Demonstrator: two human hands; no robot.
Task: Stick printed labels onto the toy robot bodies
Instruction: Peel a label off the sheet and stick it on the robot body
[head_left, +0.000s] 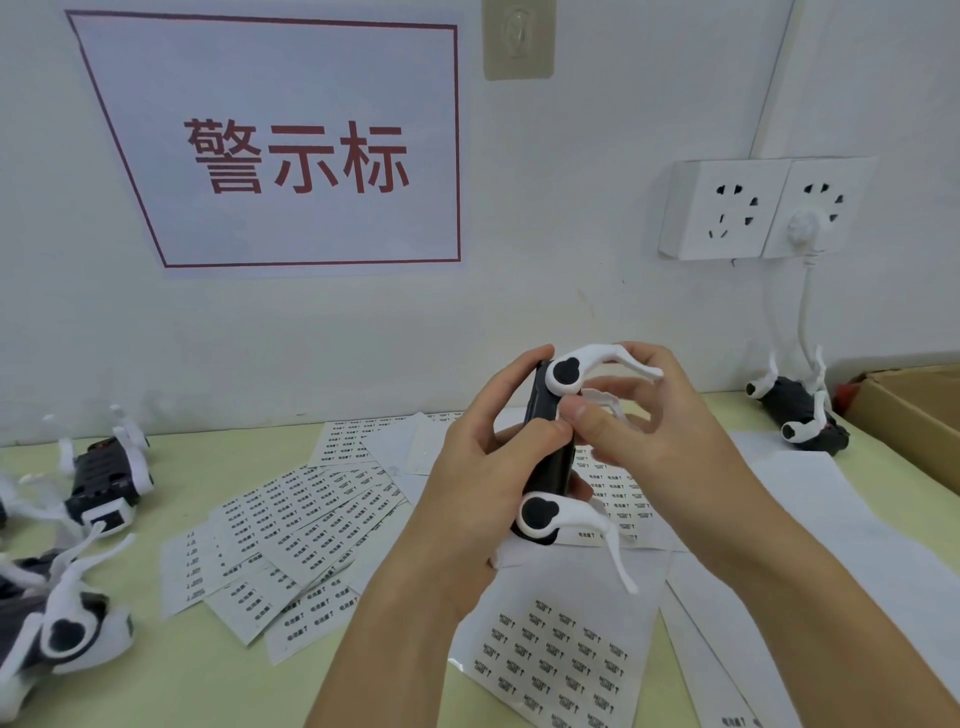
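I hold a black toy robot body (550, 462) with white legs upright above the table, in the middle of the view. My left hand (483, 467) grips its left side, thumb on the black body. My right hand (654, 431) is curled around its right side, and its thumb presses on the body next to my left thumb. Whether a label lies under the thumbs is hidden. Sheets of printed labels (311, 519) are spread on the table, and one clear sheet (561, 654) lies just below my hands.
Several other toy robots lie at the left (104, 478), the lower left (67, 623) and the far right (800, 410). A cardboard box (914, 410) stands at the right edge. The wall behind carries a red-lettered sign (291, 150) and power sockets (753, 208) with a plugged cable.
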